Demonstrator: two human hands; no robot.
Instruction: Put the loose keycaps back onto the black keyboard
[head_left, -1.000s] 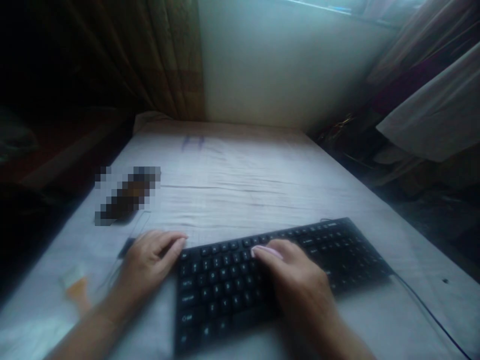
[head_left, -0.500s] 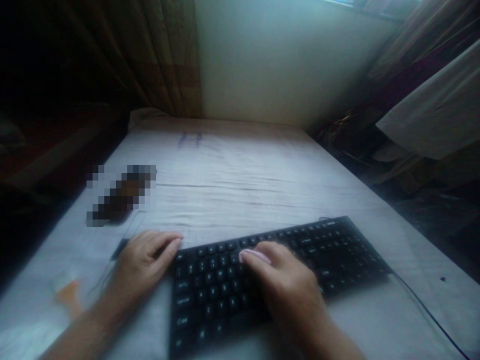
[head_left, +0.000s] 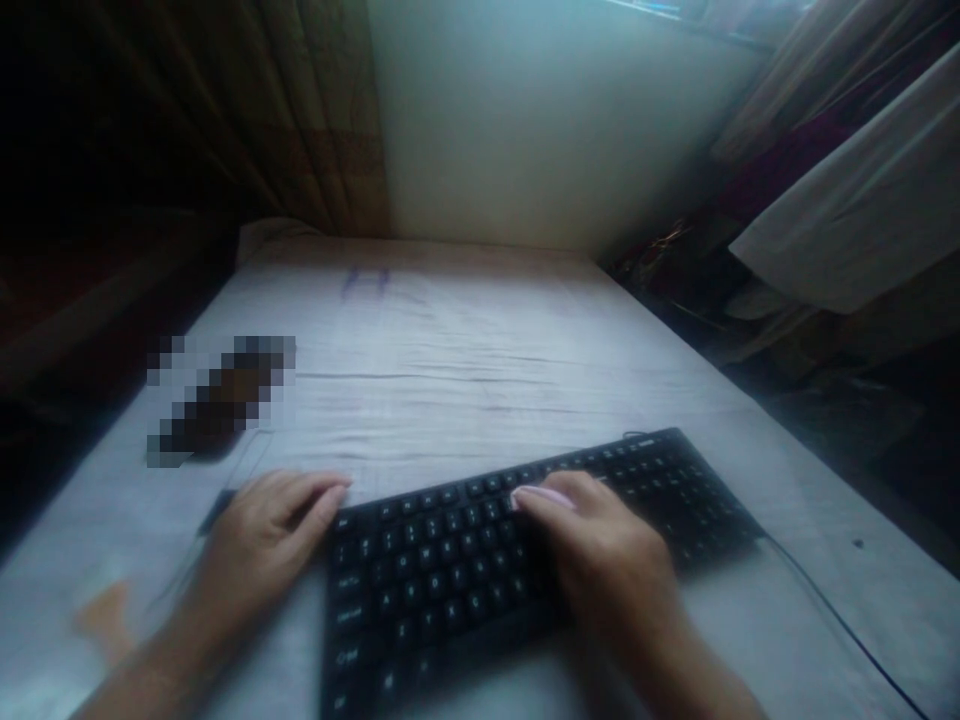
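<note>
A black keyboard [head_left: 450, 580] lies at a slant on the white cloth [head_left: 480, 340]. Over its middle keys is my right hand [head_left: 600, 540], fingers closed round a small pinkish-white object [head_left: 551, 495] whose end sticks out beside the thumb; what it is cannot be made out. My left hand [head_left: 262, 530] rests by the keyboard's upper left corner, thumb and fingertips close together; anything between them is hidden. A dark object [head_left: 217, 505] lies partly under my left hand.
A pixelated dark item [head_left: 225, 400] lies at the left. An orange brush-like thing [head_left: 109, 620] is near my left forearm. The keyboard's cable [head_left: 840, 620] runs to the lower right. Curtains [head_left: 322, 120] and a pale wall [head_left: 525, 130] stand behind; white fabric [head_left: 847, 220] hangs at right.
My right hand has moved right along the keyboard with the pinkish-white object. The view has shifted slightly, so the surroundings appear further left. My left hand remains by the keyboard's corner.
</note>
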